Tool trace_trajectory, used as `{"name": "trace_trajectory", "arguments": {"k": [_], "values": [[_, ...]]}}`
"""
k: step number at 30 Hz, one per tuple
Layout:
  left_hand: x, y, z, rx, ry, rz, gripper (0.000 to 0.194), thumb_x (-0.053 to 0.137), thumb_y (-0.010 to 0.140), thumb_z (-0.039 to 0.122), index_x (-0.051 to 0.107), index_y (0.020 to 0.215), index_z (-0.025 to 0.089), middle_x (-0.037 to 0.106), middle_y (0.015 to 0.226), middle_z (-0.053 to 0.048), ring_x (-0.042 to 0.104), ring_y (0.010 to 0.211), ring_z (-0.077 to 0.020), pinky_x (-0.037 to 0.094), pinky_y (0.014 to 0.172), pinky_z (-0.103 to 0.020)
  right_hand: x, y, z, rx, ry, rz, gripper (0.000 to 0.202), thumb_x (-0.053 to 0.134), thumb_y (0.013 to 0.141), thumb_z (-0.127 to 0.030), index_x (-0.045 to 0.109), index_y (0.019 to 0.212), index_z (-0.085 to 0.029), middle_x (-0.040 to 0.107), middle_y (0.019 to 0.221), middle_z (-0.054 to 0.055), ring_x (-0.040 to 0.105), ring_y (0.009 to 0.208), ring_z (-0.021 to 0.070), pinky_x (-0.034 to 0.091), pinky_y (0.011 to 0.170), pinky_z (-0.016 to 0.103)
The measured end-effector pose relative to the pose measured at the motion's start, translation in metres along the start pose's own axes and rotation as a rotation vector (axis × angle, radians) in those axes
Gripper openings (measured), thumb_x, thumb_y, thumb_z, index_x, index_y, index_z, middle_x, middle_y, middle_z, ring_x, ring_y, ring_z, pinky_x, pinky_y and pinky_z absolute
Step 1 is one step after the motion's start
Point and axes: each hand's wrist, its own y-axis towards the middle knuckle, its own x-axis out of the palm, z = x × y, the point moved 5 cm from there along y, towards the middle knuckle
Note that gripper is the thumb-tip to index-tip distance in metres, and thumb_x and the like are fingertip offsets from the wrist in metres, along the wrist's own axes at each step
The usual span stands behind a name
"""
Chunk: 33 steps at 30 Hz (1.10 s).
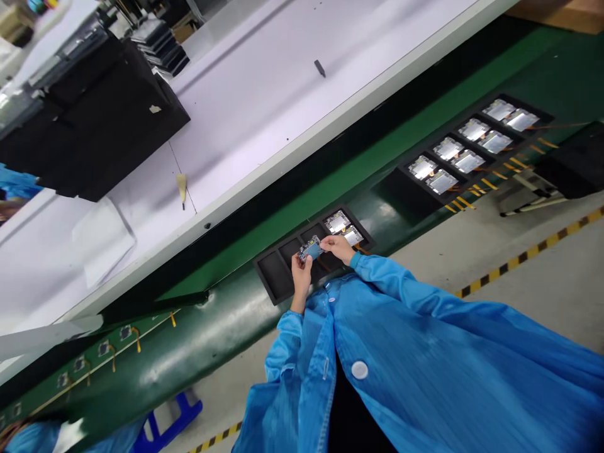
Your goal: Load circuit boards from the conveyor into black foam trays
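Observation:
Between my two hands is a small circuit board (312, 249) with a flat blue-grey patch on its face. My left hand (301, 272) pinches its left end, thumb in front. At the right end, the fingertips of my right hand (338, 246) grip its edge. Directly beneath lies a black compartment tray (272, 275) on the green bench. Circuit boards (338, 222) with silvery shields fill the tray's right compartment, and its left compartments hold nothing visible. My hands and the held board hide part of the middle.
Another black tray (409, 177) of several boards sits farther right, orange flex strips hanging over the bench edge. Beyond is a raised white shelf (264, 126) with a brush (182, 187) and black trays (94, 107). A blue stool (174, 418) stands lower left, near another person's blue sleeve (35, 437).

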Motion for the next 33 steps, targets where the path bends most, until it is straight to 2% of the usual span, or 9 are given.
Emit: {"name": "trace_trajectory", "arguments": {"k": [3, 6, 12, 15, 20, 25, 28, 30, 33], "values": [[0.008, 0.009, -0.006, -0.071, 0.016, -0.113, 0.047, 0.080, 0.089, 0.059, 0.067, 0.111, 0.020, 0.076, 0.111, -0.011, 0.074, 0.106, -0.0227, 0.058, 0.100, -0.037, -0.002, 0.011, 0.003, 0.058, 0.064, 0.058, 0.023, 0.091, 0.065, -0.031, 0.071, 0.070, -0.021, 0.070, 0.065, -0.001, 0.061, 0.064, 0.0152, 0.058, 0.067, 0.031], [0.020, 0.021, -0.013, -0.189, 0.011, -0.176, 0.049, 0.077, 0.091, 0.061, 0.067, 0.112, 0.018, 0.076, 0.099, -0.010, 0.077, 0.091, -0.0216, 0.062, 0.090, -0.037, -0.007, 0.018, 0.006, 0.111, 0.116, 0.102, 0.026, 0.092, 0.065, -0.028, 0.068, 0.071, -0.021, 0.071, 0.069, 0.001, 0.063, 0.067, 0.0156, 0.059, 0.068, 0.031], [0.046, 0.042, -0.020, -0.415, -0.055, -0.121, 0.029, 0.072, 0.100, 0.041, 0.062, 0.108, 0.015, 0.076, 0.093, -0.011, 0.078, 0.083, -0.0203, 0.064, 0.087, -0.037, -0.032, 0.013, 0.013, 0.094, 0.111, 0.181, 0.032, 0.091, 0.076, -0.036, 0.066, 0.092, -0.023, 0.074, 0.087, 0.001, 0.070, 0.082, 0.0159, 0.061, 0.071, 0.028], [0.057, 0.047, -0.022, -0.485, -0.058, -0.092, 0.020, 0.067, 0.103, 0.031, 0.060, 0.109, 0.014, 0.076, 0.098, -0.013, 0.080, 0.087, -0.0214, 0.065, 0.089, -0.038, -0.048, 0.004, 0.020, 0.103, 0.083, 0.173, 0.022, 0.085, 0.084, -0.034, 0.067, 0.090, -0.021, 0.075, 0.086, 0.001, 0.070, 0.079, 0.0142, 0.060, 0.072, 0.026], [0.063, 0.047, -0.022, -0.515, 0.052, -0.120, 0.019, 0.059, 0.106, 0.025, 0.056, 0.121, 0.015, 0.075, 0.102, -0.011, 0.078, 0.076, -0.0160, 0.065, 0.081, -0.031, -0.060, -0.018, 0.038, 0.147, 0.060, 0.135, 0.015, 0.083, 0.083, -0.026, 0.070, 0.082, -0.019, 0.077, 0.079, 0.003, 0.069, 0.068, 0.0132, 0.058, 0.068, 0.024], [0.048, 0.036, -0.022, -0.525, 0.207, -0.191, 0.036, 0.064, 0.103, 0.026, 0.048, 0.134, 0.016, 0.072, 0.090, -0.004, 0.064, 0.052, -0.0095, 0.056, 0.058, -0.022, -0.051, -0.027, 0.048, 0.088, -0.033, 0.093, 0.012, 0.079, 0.083, -0.031, 0.073, 0.085, -0.021, 0.079, 0.085, 0.004, 0.072, 0.075, 0.0171, 0.062, 0.071, 0.030], [0.030, 0.027, -0.020, -0.458, 0.241, -0.172, 0.050, 0.069, 0.100, 0.024, 0.042, 0.142, 0.018, 0.069, 0.086, 0.001, 0.058, 0.048, -0.0077, 0.048, 0.052, -0.020, -0.044, -0.021, 0.042, -0.009, -0.193, 0.114, 0.013, 0.075, 0.086, -0.030, 0.076, 0.095, -0.021, 0.080, 0.094, 0.005, 0.074, 0.089, 0.0208, 0.064, 0.089, 0.039], [0.019, 0.021, -0.020, -0.400, 0.259, -0.172, 0.050, 0.070, 0.099, 0.023, 0.044, 0.141, 0.019, 0.067, 0.084, 0.003, 0.058, 0.049, -0.0076, 0.046, 0.052, -0.019, -0.037, -0.015, 0.035, -0.074, -0.343, 0.086, 0.016, 0.070, 0.089, -0.027, 0.077, 0.101, -0.020, 0.081, 0.104, 0.007, 0.074, 0.099, 0.0225, 0.060, 0.101, 0.043], [0.000, 0.008, -0.023, -0.354, 0.226, -0.150, 0.038, 0.071, 0.094, 0.023, 0.053, 0.128, 0.019, 0.064, 0.079, 0.004, 0.058, 0.052, -0.0083, 0.045, 0.053, -0.019, -0.018, -0.007, 0.031, -0.138, -0.623, -0.059, 0.021, 0.065, 0.093, -0.026, 0.077, 0.108, -0.019, 0.079, 0.117, 0.011, 0.071, 0.114, 0.0255, 0.052, 0.113, 0.047]]}}
